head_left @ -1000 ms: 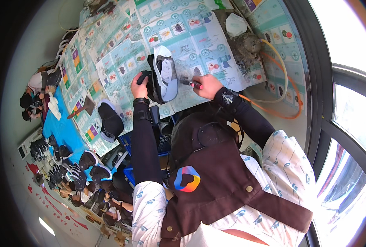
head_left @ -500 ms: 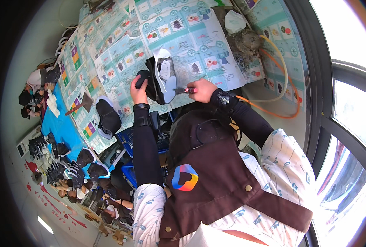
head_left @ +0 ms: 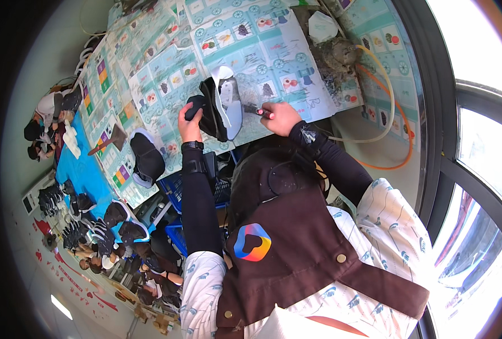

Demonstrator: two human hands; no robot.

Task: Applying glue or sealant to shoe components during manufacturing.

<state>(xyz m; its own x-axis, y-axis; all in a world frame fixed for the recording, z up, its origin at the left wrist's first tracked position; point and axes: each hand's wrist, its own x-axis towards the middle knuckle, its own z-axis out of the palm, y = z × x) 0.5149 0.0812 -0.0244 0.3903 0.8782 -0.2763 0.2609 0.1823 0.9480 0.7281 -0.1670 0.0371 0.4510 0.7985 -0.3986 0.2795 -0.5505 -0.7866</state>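
A black shoe with a white sole (head_left: pixel 221 104) is held up over the table (head_left: pixel 166 68), which is covered in picture-printed sheets. My left hand (head_left: pixel 188 121) grips the shoe at its black heel end. My right hand (head_left: pixel 282 117) is closed on a small tool with a red tip (head_left: pixel 260 111) that points at the shoe's white sole. Both forearms wear black sleeves, and a black watch sits on my left wrist.
Another black shoe (head_left: pixel 146 158) lies at the table's near left edge. Several dark shoes (head_left: pixel 101 226) stand in rows below left. A yellow and an orange hose (head_left: pixel 395 113) loop at the right, near a dirty rag pile (head_left: pixel 338 53). Blue crate (head_left: pixel 174 195) under the table.
The shoe and both hands have shifted slightly up and left in view. The grips are unchanged and the tool stays at the sole.
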